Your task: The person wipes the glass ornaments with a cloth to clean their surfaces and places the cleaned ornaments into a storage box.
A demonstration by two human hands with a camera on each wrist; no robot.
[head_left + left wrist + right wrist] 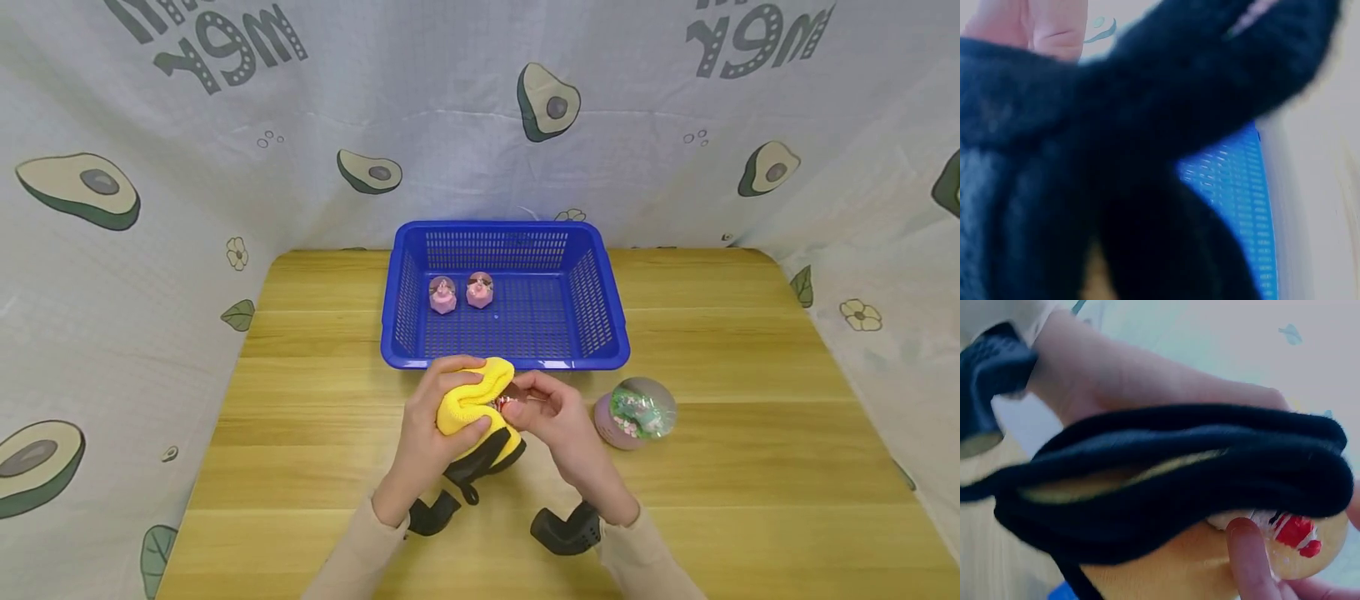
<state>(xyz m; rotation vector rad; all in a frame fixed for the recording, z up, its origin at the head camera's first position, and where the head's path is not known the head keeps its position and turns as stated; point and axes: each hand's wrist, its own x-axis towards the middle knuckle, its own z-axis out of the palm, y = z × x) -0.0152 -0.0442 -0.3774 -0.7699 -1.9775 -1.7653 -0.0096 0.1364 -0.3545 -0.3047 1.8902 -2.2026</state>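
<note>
Right of the left grip (427, 425), where yellow cloth (459, 410) is clasped, the small globe (1297, 535) is pinched by the right grip (561, 423)

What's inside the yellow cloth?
A small clear globe with something red and white in it, partly showing, pinched by the right hand. The cloth covers the rest; anything deeper in its folds can't be seen.

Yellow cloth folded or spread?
Folded. In the head view the yellow cloth doubles over itself in the left hand; the right wrist view shows its black edging layered.
</note>
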